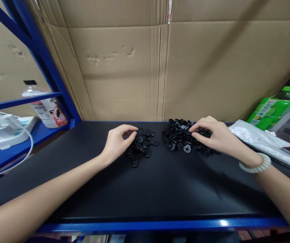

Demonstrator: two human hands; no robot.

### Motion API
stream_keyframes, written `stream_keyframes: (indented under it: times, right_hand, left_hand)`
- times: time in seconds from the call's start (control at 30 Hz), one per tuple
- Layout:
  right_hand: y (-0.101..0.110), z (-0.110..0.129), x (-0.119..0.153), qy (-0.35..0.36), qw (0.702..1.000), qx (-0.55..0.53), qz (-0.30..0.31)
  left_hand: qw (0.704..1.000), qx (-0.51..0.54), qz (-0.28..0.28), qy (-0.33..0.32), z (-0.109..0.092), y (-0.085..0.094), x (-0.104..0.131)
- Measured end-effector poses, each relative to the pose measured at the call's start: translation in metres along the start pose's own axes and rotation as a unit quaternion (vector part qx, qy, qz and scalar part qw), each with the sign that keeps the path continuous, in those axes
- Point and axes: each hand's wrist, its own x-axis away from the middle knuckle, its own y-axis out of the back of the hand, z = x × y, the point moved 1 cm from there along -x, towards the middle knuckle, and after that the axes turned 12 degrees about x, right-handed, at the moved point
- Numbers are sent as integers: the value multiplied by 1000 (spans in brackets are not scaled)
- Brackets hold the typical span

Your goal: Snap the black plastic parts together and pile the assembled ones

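Blue rail [160, 225] along the near edge; behind it the black bench [147, 189]. Pale coiled band [257, 164] on the right wrist. Left hand [117, 141]: thumb and forefinger curved, tips close together at the left edge of the smaller pile of black parts [140, 143]; cannot tell whether a piece is pinched. Right hand [217, 137]: thumb and forefinger tips close together over the larger pile of black parts [176, 133], just right of the first; grip on any piece unclear. Off right, a silvery plastic bag [268, 141]. Off left, a white power strip [13, 133], then a labelled bottle [45, 111]. Far right, a green pack [270, 111]. Cardboard [117, 74] backs everything.
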Motion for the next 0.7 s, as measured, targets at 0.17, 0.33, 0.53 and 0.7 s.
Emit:
stream_keyframes:
  times: [0.17, 0.33, 0.53, 0.7]
  right_hand:
    - [-12, -2, 3, 69, 986, 125, 82]
    - [-20, 4, 5, 58, 984, 135, 97]
    - [-6, 32, 10, -93, 978, -181, 45]
    - [-24, 76, 23, -166, 846, -489, 135]
  left_hand:
    - [994, 6, 59, -97, -32, -11, 18]
    - [987, 66, 86, -117, -56, -20, 36]
    - [970, 195, 127, 64, -69, -30, 53]
    - [893, 342, 171, 238, -69, -40, 62]
